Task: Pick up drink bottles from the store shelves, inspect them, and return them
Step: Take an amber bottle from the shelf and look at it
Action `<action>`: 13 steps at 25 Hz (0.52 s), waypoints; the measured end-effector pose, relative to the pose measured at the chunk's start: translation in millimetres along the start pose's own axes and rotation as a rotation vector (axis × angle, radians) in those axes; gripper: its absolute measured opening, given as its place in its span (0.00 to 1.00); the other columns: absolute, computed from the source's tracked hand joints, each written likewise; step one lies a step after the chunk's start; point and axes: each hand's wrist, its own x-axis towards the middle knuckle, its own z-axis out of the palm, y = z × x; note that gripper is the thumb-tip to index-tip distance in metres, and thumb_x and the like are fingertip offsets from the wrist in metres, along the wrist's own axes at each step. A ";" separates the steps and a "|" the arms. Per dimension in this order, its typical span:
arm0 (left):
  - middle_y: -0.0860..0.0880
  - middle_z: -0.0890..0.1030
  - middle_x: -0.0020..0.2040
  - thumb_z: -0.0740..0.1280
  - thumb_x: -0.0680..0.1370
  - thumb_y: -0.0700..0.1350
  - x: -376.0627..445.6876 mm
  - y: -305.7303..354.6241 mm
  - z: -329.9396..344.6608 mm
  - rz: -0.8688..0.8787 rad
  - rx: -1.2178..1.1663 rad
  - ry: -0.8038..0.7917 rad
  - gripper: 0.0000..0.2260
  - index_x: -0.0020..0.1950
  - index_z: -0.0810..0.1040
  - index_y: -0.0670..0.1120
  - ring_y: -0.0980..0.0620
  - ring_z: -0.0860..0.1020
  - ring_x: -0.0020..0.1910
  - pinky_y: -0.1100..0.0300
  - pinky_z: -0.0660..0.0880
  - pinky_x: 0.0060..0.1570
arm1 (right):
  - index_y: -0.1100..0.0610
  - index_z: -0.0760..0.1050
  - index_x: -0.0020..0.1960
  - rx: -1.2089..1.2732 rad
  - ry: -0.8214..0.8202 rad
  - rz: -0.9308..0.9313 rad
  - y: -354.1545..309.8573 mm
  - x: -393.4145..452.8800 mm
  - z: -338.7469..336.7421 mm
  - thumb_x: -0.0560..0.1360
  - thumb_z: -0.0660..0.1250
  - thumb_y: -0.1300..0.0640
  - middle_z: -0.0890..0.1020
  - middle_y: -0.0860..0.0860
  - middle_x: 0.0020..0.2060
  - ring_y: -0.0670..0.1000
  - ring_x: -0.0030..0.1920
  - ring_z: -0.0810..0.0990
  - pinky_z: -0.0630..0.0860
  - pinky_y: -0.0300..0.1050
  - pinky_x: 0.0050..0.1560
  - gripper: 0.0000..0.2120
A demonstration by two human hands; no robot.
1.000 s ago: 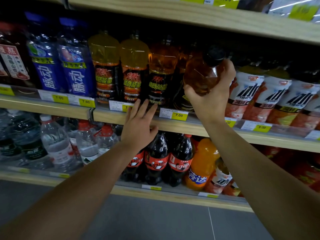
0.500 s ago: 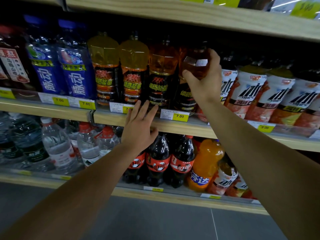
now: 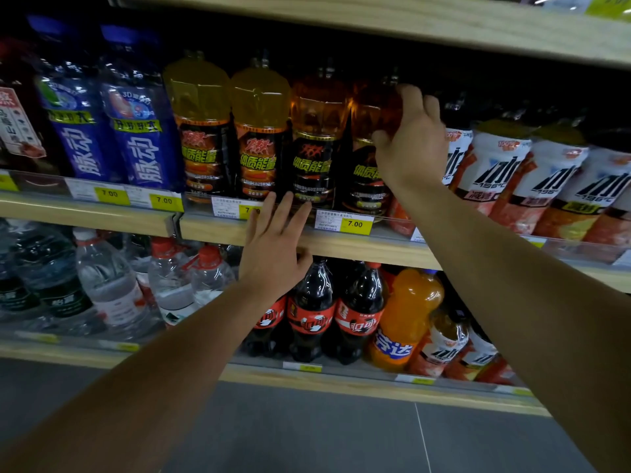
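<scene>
An amber energy-drink bottle (image 3: 367, 175) with a black label stands upright on the middle shelf (image 3: 368, 249), last in a row of like bottles. My right hand (image 3: 413, 145) holds its upper part: the thumb is on the left side and the fingers curl over the shoulder near the cap. My left hand (image 3: 276, 247) rests flat on the shelf's front edge with fingers straight, covering part of a price tag (image 3: 232, 208). It holds nothing.
Yellow energy bottles (image 3: 201, 131) and blue bottles (image 3: 136, 138) stand to the left, white-and-orange labelled bottles (image 3: 495, 172) to the right. Below are water bottles (image 3: 109, 288), cola (image 3: 310, 312) and an orange soda (image 3: 406, 315). The upper shelf board (image 3: 375, 18) hangs close overhead.
My right hand has carried the tilted amber bottle leftward and back into its row, where it now stands upright. My left hand has stayed on the shelf edge.
</scene>
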 end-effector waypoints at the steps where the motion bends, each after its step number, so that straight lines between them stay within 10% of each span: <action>1: 0.45 0.52 0.82 0.67 0.78 0.52 1.0 0.3 0.3 0.001 -0.001 -0.001 0.35 0.81 0.56 0.50 0.42 0.44 0.81 0.39 0.49 0.78 | 0.52 0.63 0.76 -0.048 0.000 -0.009 3.1 0.4 0.9 0.76 0.69 0.57 0.69 0.54 0.70 0.60 0.66 0.71 0.72 0.53 0.65 0.31; 13: 0.42 0.61 0.79 0.69 0.78 0.51 15.0 41.4 -39.3 0.006 -0.037 0.043 0.31 0.79 0.64 0.46 0.41 0.55 0.80 0.39 0.54 0.77 | 0.55 0.63 0.77 0.110 -0.195 -0.166 36.6 -20.4 -40.4 0.75 0.69 0.56 0.66 0.55 0.73 0.60 0.69 0.71 0.73 0.51 0.65 0.32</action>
